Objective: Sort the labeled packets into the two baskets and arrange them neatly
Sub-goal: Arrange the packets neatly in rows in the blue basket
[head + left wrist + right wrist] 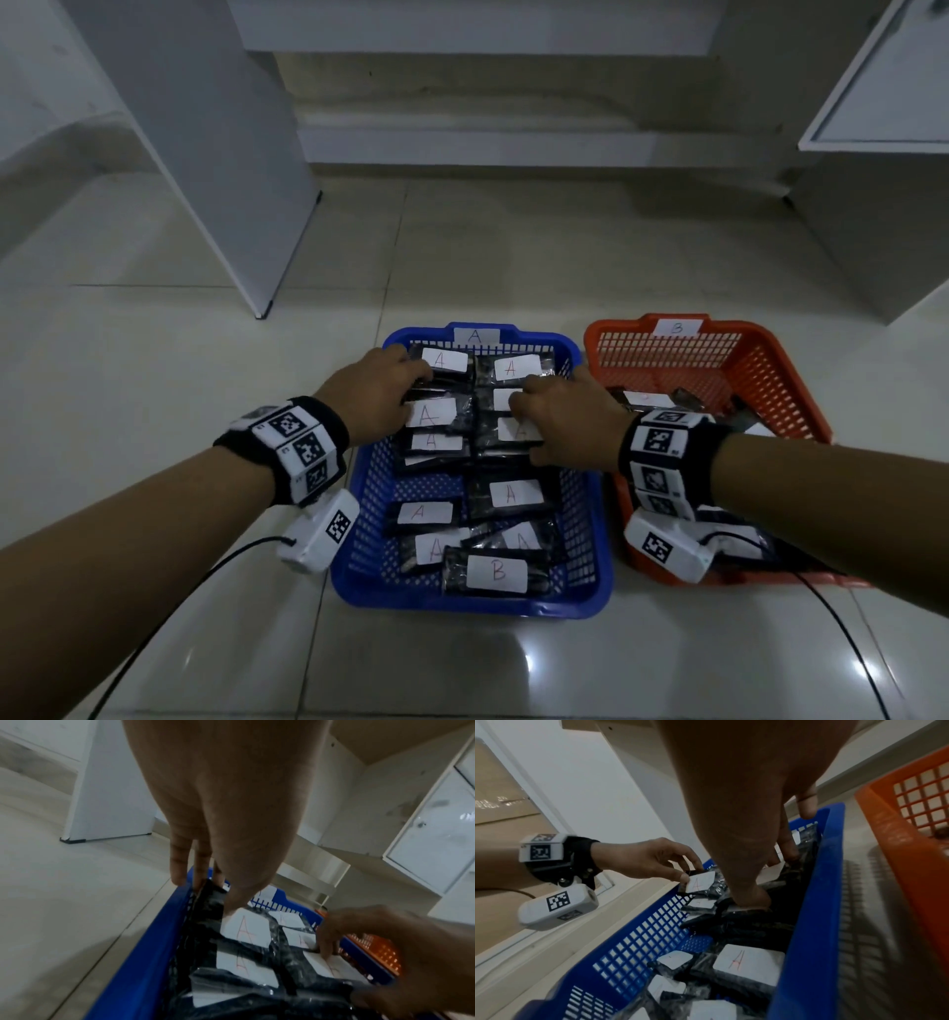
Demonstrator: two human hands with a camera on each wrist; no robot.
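both hands in blue basket (595,519), far half, on rows of "a" packets. left hand (371,394) pinching a left-row packet (430,414); right hand (567,416) pressing flat on right row. stray "b" packet (497,571) nearest edge, lying crosswise, closer to right hand; orange basket (770,370) just right.

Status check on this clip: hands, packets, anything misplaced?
Both hands in blue basket: left hand pinches an A packet, right hand presses the stacks. One B packet wrongly in blue basket.
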